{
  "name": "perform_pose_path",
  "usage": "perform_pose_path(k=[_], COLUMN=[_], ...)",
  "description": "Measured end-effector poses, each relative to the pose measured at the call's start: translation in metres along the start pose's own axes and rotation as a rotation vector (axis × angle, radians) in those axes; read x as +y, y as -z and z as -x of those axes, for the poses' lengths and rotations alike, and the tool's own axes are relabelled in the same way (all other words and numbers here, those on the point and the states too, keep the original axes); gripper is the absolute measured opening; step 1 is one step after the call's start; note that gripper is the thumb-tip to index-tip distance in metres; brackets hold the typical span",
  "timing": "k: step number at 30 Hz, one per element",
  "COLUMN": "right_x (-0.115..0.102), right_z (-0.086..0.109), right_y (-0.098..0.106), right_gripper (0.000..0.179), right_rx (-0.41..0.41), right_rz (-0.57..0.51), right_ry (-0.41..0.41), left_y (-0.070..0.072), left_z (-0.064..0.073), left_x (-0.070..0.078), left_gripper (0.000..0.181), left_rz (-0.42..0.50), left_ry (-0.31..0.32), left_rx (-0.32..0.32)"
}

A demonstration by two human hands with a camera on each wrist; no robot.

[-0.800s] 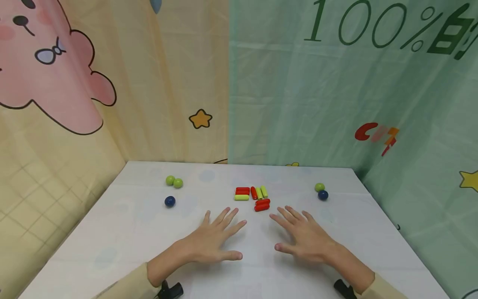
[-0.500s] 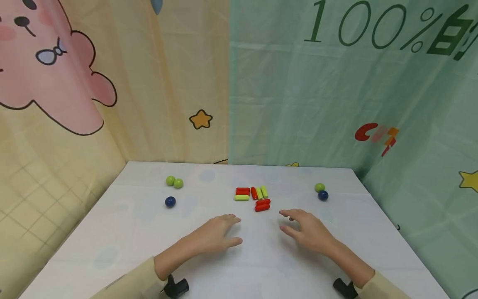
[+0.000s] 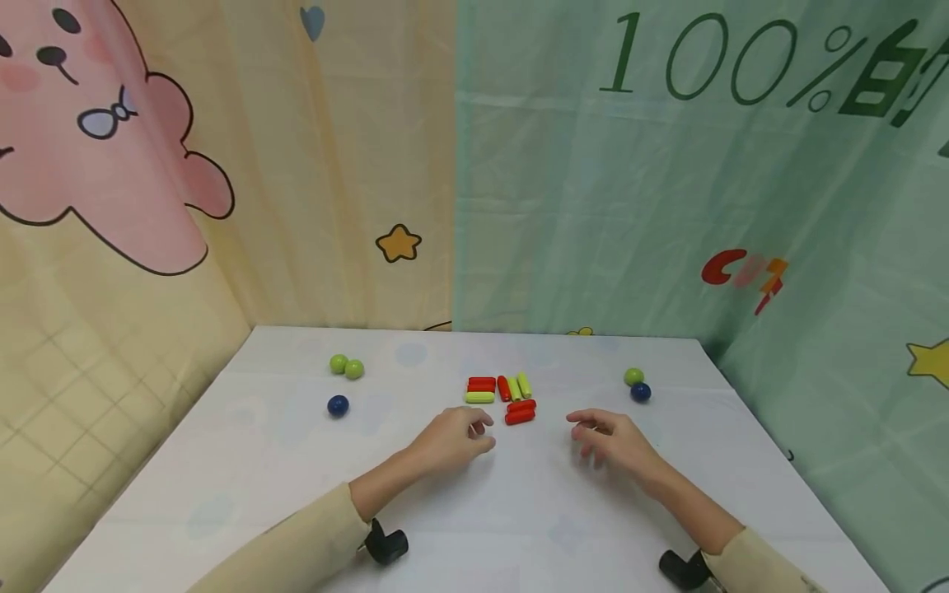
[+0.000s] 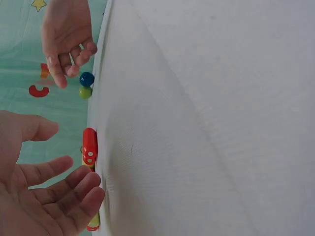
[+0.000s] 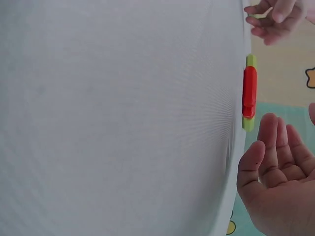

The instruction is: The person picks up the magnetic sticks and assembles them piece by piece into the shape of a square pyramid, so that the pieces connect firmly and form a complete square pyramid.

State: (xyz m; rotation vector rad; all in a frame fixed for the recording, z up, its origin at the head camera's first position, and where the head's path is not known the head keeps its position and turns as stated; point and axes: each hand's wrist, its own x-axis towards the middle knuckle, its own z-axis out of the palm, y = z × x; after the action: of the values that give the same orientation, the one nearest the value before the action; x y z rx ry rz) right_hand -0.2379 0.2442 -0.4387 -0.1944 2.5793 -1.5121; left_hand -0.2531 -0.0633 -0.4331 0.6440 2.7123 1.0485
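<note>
In the head view, small red and yellow-green rods lie in a cluster mid-table: a pair of red rods [image 3: 482, 384] above a yellow-green rod [image 3: 479, 397], an upright red rod [image 3: 504, 388] beside two yellow-green rods [image 3: 524, 385], and two more red rods [image 3: 520, 417] in front. My left hand [image 3: 451, 439] hovers just left of and nearer than the cluster, fingers loosely bent, holding nothing. To the right of the rods, my right hand [image 3: 615, 445] is over the table with relaxed, slightly bent fingers and no object in it. Both palms show in the wrist views.
Two green balls [image 3: 354, 369] and a dark blue ball [image 3: 338, 405] sit on the left of the white table [image 3: 259, 486]. On the right, a green ball [image 3: 633, 376] is next to another dark blue ball [image 3: 641, 393]. Printed curtains [image 3: 563, 206] stand behind the table.
The spread fingers of both hands have bent into a looser curl. My left hand has moved right and forward toward the rods; my right hand has drifted slightly right. The rods and balls are unmoved.
</note>
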Motion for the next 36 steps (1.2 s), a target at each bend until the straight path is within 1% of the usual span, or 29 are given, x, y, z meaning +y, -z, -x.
perform_pose_path(k=[5,8,10,15,22,25,29,32,36], right_x=[0.0,0.001,0.002,0.007,0.011,0.013,0.017,0.018,0.02], right_z=[-0.001,-0.003,-0.004,-0.008,-0.013,-0.014,-0.015,-0.015,-0.017], right_y=[0.004,0.006,0.007,0.008,0.008,0.01,0.013,0.013,0.012], right_gripper=[0.043,0.043,0.042,0.04,0.04,0.04,0.043,0.044,0.041], right_rx=[0.025,0.033,0.039,0.057,0.064,0.069,0.068,0.062,0.072], right_rz=[-0.094,-0.119,-0.134,-0.184,-0.229,-0.262,-0.299,-0.295,-0.283], right_ry=[-0.053,-0.073,-0.087,-0.127,-0.175,-0.197,-0.195,-0.189,-0.198], left_y=[-0.006,-0.011,-0.015,-0.023,-0.032,-0.034,-0.037,-0.042,-0.047], left_z=[-0.016,-0.024,-0.03,-0.039,-0.048,-0.051,-0.053,-0.054,-0.054], left_x=[-0.001,-0.001,0.0,0.005,0.009,0.009,0.007,0.003,0.003], left_gripper=[0.032,0.03,0.028,0.027,0.028,0.029,0.029,0.029,0.03], left_rz=[0.066,0.089,0.092,0.087,0.077,0.088,0.103,0.108,0.095], left_ry=[0.015,0.005,-0.003,0.003,0.031,0.041,0.045,0.043,0.068], left_rx=[0.012,0.025,0.038,0.078,0.138,0.147,0.158,0.178,0.211])
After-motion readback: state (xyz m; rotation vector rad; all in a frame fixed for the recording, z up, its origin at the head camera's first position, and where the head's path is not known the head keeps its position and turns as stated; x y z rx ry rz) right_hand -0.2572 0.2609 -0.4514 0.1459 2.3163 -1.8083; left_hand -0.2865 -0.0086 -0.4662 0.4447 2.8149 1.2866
